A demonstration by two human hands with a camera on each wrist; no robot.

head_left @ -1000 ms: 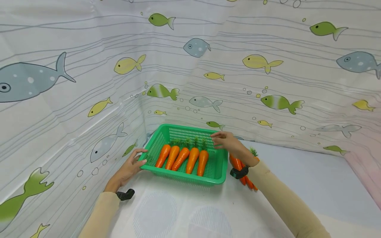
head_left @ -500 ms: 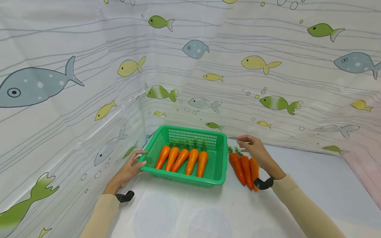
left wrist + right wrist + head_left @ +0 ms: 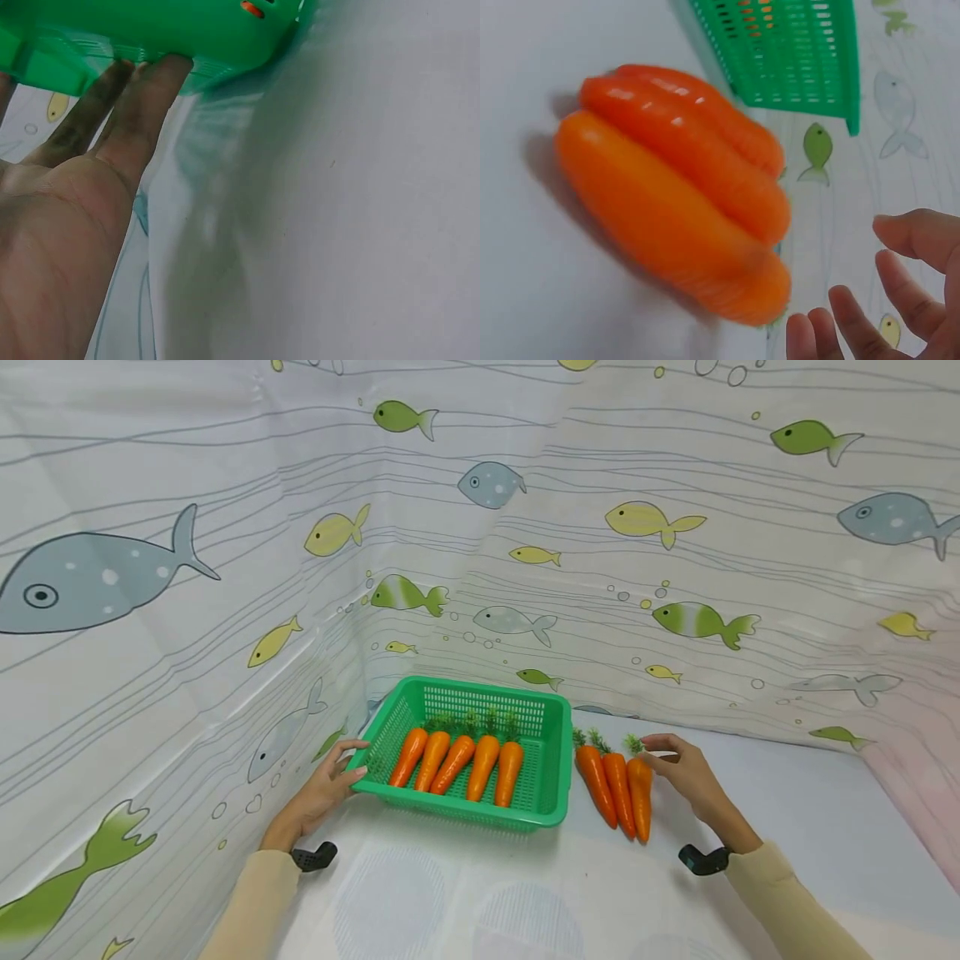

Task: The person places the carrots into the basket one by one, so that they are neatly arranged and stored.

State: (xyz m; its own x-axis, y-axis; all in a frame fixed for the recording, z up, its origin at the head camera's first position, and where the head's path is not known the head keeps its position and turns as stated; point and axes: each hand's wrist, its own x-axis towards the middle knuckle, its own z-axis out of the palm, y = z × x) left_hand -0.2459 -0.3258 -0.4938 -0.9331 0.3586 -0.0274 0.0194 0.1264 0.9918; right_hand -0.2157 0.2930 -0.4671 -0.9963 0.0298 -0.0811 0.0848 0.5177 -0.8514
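Note:
A green mesh basket stands on the white surface. Several orange carrots with green tops lie side by side in it. My left hand holds its front left corner, thumb and fingertips at the rim; the left wrist view shows the thumb and fingers against the basket's outer side. To the right of the basket lie three more carrots. Over the top end of the rightmost carrot hovers my right hand. Its fingers are loosely bent and spread apart, with nothing between them.
Upright fish-print sheets close off the left side and the back, just behind the basket. Both sleeved forearms come in from the front edge, with dark bands on the wrists.
My right hand has moved from above the basket's right rim out to the right, past the loose carrots, uncovering them. The left hand stays at the basket's corner.

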